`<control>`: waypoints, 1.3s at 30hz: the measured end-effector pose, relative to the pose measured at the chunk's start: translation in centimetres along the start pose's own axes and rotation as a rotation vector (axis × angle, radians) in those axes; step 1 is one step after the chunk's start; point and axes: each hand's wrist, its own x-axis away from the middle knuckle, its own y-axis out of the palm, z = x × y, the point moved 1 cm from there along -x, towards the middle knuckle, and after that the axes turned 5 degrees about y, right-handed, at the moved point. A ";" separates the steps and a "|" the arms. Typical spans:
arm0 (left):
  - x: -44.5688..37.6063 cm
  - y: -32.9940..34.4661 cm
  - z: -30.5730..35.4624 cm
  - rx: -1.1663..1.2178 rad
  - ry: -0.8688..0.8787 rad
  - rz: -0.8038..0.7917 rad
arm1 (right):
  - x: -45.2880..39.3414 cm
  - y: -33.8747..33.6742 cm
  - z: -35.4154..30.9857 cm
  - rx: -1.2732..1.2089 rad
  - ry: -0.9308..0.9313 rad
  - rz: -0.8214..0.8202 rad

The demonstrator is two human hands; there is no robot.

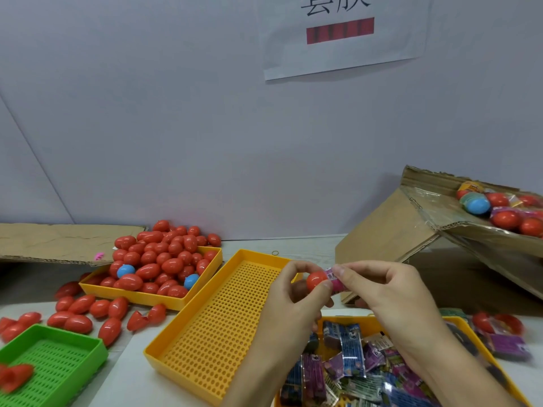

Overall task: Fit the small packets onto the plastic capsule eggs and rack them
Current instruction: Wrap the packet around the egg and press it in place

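Note:
My left hand (296, 292) holds a red capsule egg (316, 280) between thumb and fingers above the middle of the table. My right hand (382, 292) pinches a small pink packet (335, 282) that sits over the egg's right end. Below them lies a perforated yellow rack tray (214, 333) with nothing in it. A yellow tray (458, 324) at the lower right holds several blue and purple packets (352, 356). At the left, another yellow tray (152, 298) is heaped with red eggs (164, 259) and two blue ones.
Loose red eggs (85, 314) lie scattered on the table at the left. A green perforated tray (55, 359) sits at the lower left corner. A tilted cardboard box (411, 230) with wrapped eggs stands at the right. Flat cardboard (58, 242) lies at the back left.

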 end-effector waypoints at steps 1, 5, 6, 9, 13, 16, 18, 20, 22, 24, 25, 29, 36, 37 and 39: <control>0.0 0.0 0.1 -0.009 0.004 0.002 | 0.0 -0.1 0.1 -0.007 0.009 0.012; 0.2 0.2 0.4 -0.024 0.004 0.010 | 0.1 -0.1 0.1 -0.031 0.006 0.018; 0.2 0.2 0.5 -0.021 0.000 0.014 | 0.1 -0.1 0.0 -0.037 0.002 0.014; 0.2 0.1 0.6 -0.020 -0.004 0.016 | 0.1 0.0 -0.1 -0.038 -0.007 -0.001; 0.2 0.0 0.5 -0.045 0.015 0.013 | 0.1 -0.1 -0.1 -0.013 -0.034 -0.015; 0.2 0.0 0.5 -0.052 0.018 0.013 | 0.1 -0.2 -0.1 0.015 -0.053 -0.016; 0.2 0.0 0.4 -0.058 0.019 0.014 | 0.0 -0.2 -0.1 0.040 -0.064 -0.012; 0.2 0.0 0.5 -0.061 0.023 0.012 | 0.0 -0.3 0.0 0.051 -0.069 -0.008; 0.2 0.1 0.5 -0.067 0.032 0.008 | 0.0 -0.3 0.0 0.059 -0.075 -0.005; 0.2 0.1 0.4 -0.089 0.052 0.008 | 0.0 -0.3 0.0 0.063 -0.081 -0.006; 0.3 0.2 0.3 -0.103 0.062 0.010 | 0.0 -0.3 0.0 0.064 -0.083 -0.007; 0.3 0.3 0.1 -0.135 0.105 0.001 | 0.0 -0.4 0.0 0.067 -0.108 -0.012; 0.2 0.3 0.2 -0.130 0.116 0.024 | 0.2 -0.3 -0.1 0.082 -0.159 -0.007; 0.1 0.3 0.3 -0.107 0.109 0.037 | 0.2 -0.2 -0.2 0.096 -0.173 0.001; 0.1 0.2 0.4 -0.059 0.101 0.061 | 0.2 -0.1 -0.1 0.179 -0.201 0.025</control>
